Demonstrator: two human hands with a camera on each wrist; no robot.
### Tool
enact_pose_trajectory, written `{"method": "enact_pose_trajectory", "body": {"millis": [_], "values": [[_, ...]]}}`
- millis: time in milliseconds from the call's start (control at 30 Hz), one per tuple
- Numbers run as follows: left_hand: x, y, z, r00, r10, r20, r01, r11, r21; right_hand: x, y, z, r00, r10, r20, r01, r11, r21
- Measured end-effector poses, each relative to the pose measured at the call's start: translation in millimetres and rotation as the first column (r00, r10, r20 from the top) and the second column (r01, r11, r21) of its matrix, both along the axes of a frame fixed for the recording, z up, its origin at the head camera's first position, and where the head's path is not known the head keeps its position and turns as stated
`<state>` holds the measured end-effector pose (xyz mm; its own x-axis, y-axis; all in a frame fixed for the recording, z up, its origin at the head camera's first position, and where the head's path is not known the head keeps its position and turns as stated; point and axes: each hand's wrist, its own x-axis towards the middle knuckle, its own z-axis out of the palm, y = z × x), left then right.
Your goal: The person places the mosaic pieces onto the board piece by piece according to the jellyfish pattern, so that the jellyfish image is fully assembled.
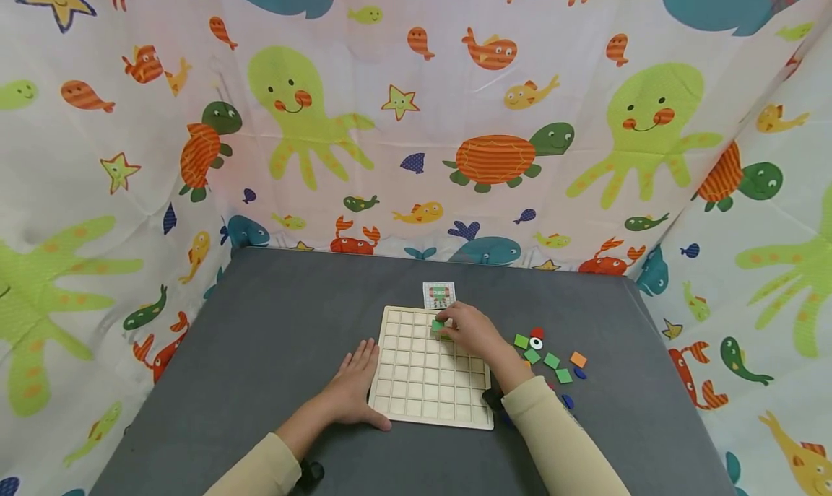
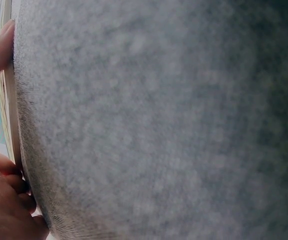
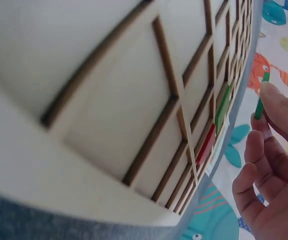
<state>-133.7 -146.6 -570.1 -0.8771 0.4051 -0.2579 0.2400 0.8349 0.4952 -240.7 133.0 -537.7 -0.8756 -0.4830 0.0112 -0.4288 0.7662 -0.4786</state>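
Observation:
The wooden grid board (image 1: pixel 430 409) lies on the grey table, divided into small square compartments. My right hand (image 1: pixel 473 330) is over the board's far part and pinches a thin green square tile (image 3: pixel 262 97) between thumb and fingertips. In the right wrist view, a green tile (image 3: pixel 223 110) and a red tile (image 3: pixel 205 145) sit in compartments along one edge; in the head view my hand largely covers that area. My left hand (image 1: pixel 351 389) rests with fingers extended along the board's left edge, its thumb at the near left corner.
A small pattern card (image 1: pixel 439 294) lies just beyond the board. To its right are scattered loose pieces: several green squares (image 1: pixel 552 360), an orange square (image 1: pixel 578 359), a white ring (image 1: pixel 536 343), a red piece (image 1: pixel 536 332) and blue pieces (image 1: pixel 568 401). A printed curtain (image 1: pixel 390 171) surrounds the table.

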Motion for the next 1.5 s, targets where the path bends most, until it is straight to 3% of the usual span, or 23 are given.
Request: {"method": "enact_pose_trajectory", "body": {"millis": [267,567,900,1500], "values": [[-1.7,-3.0,0.9,1.0,-0.013,-0.017,0.013,1.0,0.014,0.0,-11,-1.1,0.998,0.058,0.024,-0.06,0.994,0.09],[-2.4,-2.1,-1.6,1.0,-0.007,-0.014,0.008,1.0,0.008,-2.5,-18,-4.3,0.999,0.04,0.007,-0.041,0.985,0.166],[-2.6,-1.8,0.4,1.0,-0.021,-0.005,0.021,1.0,0.017,2.6,0,6.7,1.0,-0.001,-0.014,0.001,1.0,0.019],[-0.7,-1.9,1.2,1.0,-0.018,0.002,0.018,1.0,0.021,20.8,53,22.5,0.988,-0.136,-0.075,0.132,0.99,-0.054]]}}
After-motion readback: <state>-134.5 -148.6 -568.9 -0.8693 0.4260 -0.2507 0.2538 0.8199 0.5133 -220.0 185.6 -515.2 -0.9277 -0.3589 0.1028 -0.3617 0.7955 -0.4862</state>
